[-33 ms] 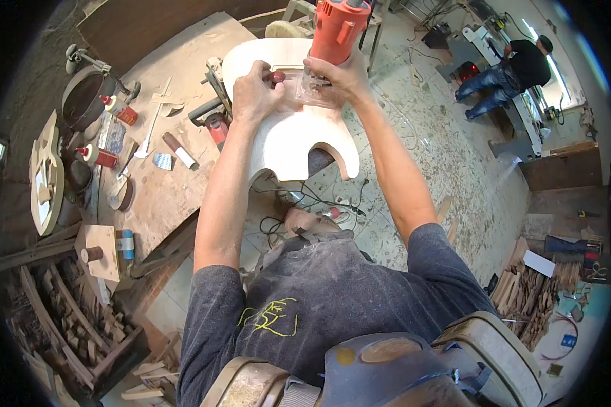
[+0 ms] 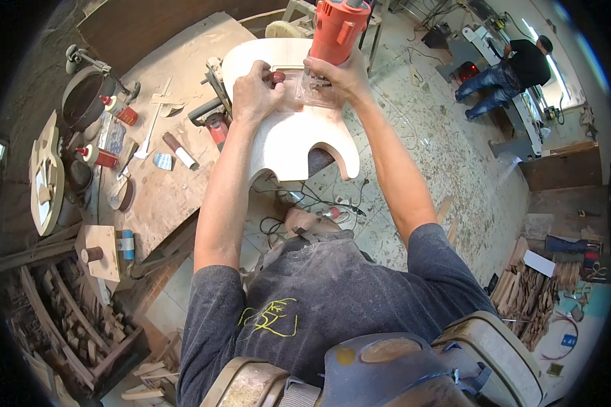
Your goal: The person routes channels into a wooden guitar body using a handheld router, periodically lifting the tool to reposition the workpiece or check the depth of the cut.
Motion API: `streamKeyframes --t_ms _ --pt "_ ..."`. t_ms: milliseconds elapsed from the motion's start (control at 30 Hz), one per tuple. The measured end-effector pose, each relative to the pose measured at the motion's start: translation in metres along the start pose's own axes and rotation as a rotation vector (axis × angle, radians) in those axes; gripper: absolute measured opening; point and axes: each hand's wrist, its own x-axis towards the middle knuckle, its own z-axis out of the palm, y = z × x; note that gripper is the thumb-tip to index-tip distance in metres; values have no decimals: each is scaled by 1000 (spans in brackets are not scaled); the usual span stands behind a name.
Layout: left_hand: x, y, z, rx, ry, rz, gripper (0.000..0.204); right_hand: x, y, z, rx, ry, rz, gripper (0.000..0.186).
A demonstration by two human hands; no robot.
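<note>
Your right hand [image 2: 343, 76] grips the orange router [image 2: 337, 30]; your left hand [image 2: 254, 91] clasps its dark knob [image 2: 276, 78], both atop the pale wooden guitar-shaped body [image 2: 288, 139], whose long axis runs toward you.

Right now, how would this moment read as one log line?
left hand: on router knob | right hand: on router base | orange router: upright on pale wooden body | bench: cluttered
</note>
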Motion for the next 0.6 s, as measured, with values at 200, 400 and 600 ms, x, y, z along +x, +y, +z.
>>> streamKeyframes --t_ms 200,400,600 --pt "-1 2 0 4 -1 22 42 -1 5 -1 -18 12 -11 43" --pt "-3 6 -4 -9 -35 -2 44 -4 2 0 0 14 -23 41" --pt "-3 8 -6 -13 -42 -7 44 -5 2 0 8 2 0 39"
